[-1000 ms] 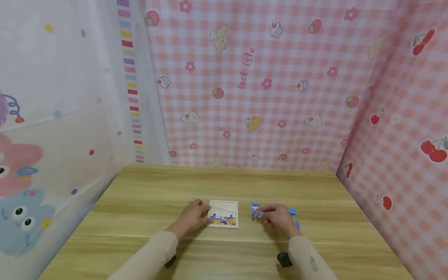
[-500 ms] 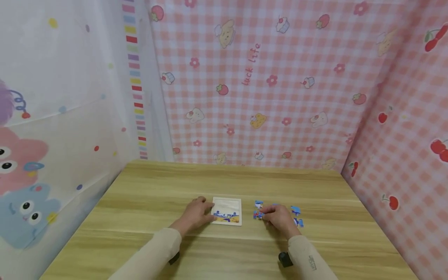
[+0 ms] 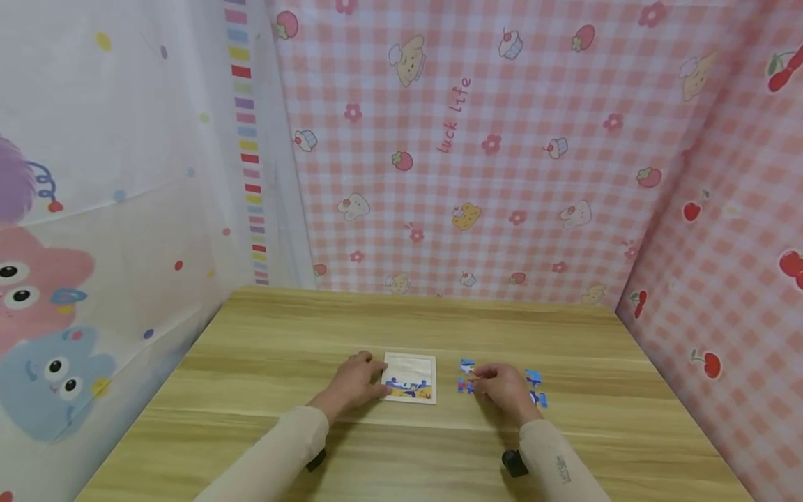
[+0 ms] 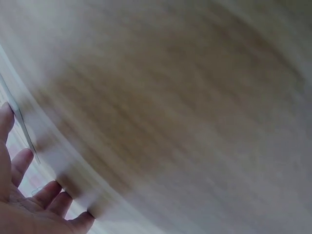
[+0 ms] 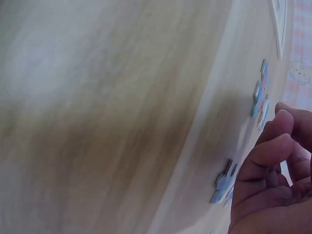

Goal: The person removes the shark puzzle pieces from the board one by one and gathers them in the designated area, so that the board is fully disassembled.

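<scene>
In the head view a square white puzzle tray [image 3: 409,366] lies flat on the table. Fitted puzzle pieces [image 3: 410,392] in blue and orange fill its near part. At the tray's left edge rests my left hand [image 3: 353,383], fingers spread and fairly straight. Its fingertips touch the edge in the left wrist view. To the right of the tray, my right hand [image 3: 504,389] reaches over a blue-and-white puzzle piece [image 3: 467,365] and a blue-and-red puzzle piece [image 3: 463,385]. Its fingers are loosely bent; the right wrist view shows nothing between the fingertips. Whether they touch a piece is unclear.
Beyond the right hand lie more loose pieces, a blue piece [image 3: 533,377] and another blue piece [image 3: 539,399], partly hidden by the hand. The wooden table [image 3: 282,321] meets a pink checked cloth [image 3: 401,223] at the back.
The head view has shifted slightly. My right hand's fingertips have moved a little off the pieces beside the tray, which now show as two separate ones. My left hand stays at the tray's edge.
</scene>
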`<state>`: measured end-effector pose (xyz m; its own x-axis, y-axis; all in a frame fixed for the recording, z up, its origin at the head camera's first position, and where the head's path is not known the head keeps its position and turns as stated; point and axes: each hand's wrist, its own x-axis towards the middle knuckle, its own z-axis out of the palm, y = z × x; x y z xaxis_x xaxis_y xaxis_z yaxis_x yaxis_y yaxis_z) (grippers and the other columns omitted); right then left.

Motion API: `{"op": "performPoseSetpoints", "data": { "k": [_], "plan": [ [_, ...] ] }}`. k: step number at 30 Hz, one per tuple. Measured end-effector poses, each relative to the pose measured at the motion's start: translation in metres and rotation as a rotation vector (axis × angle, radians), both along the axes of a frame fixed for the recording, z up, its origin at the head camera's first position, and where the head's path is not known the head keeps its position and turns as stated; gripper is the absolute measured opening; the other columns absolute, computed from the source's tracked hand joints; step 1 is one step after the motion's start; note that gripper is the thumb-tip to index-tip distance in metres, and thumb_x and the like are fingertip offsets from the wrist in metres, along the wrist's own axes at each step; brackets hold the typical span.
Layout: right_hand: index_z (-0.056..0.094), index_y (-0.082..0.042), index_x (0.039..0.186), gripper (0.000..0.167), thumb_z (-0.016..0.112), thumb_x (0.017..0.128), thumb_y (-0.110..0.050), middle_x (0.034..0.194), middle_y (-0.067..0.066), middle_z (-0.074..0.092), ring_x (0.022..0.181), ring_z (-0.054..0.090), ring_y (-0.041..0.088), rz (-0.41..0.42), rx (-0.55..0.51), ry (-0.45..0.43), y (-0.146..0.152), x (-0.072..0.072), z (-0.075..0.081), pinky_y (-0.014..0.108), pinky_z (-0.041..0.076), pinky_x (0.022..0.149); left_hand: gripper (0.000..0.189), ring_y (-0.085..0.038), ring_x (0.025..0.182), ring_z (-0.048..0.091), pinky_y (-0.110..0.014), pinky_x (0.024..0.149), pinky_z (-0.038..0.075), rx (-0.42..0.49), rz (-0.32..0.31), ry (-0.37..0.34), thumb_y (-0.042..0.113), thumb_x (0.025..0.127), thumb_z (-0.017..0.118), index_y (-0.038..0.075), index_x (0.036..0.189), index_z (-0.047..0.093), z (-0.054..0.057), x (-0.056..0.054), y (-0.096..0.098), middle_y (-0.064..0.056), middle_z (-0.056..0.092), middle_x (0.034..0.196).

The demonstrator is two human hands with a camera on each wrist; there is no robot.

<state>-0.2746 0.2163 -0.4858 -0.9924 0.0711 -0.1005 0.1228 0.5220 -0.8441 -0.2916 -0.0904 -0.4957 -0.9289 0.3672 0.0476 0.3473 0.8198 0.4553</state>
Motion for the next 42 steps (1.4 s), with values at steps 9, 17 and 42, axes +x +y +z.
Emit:
{"op": "performPoseSetpoints", "data": {
  "k": [9,17,42],
  "plan": [
    [0.069,0.006,0.107,0.019,0.065,0.089,-0.001,0.086,0.007,0.067,0.066,0.060,0.016,0.041,-0.070,-0.035,-0.025,-0.004,0.002,0.027,0.051,0.060,0.052,-0.043,0.128,0.045,-0.057,0.107,0.035,-0.023,-0.004,0.028,0.035,0.088,0.076,0.005,0.129,0.064,0.001,0.000,0.001,-0.026,0.050,0.138],
    [0.068,0.005,0.108,0.020,0.065,0.090,-0.002,0.081,0.006,0.066,0.063,0.059,0.015,0.108,-0.085,-0.035,-0.057,0.000,0.000,0.026,0.048,0.056,0.039,-0.041,0.124,0.050,-0.057,0.103,0.039,0.017,-0.104,0.138,0.028,0.088,0.076,0.005,0.118,0.070,0.003,0.004,0.007,-0.025,0.058,0.129],
    [0.069,0.003,0.112,0.028,0.071,0.085,-0.002,0.071,0.002,0.061,0.055,0.051,0.011,0.174,-0.048,-0.040,-0.084,0.003,-0.012,0.023,0.043,0.050,0.023,-0.035,0.110,0.058,-0.046,0.094,0.047,-0.041,-0.156,0.223,0.026,0.088,0.076,0.014,0.107,0.078,-0.002,0.013,0.020,-0.021,0.060,0.121]
  ]
}}
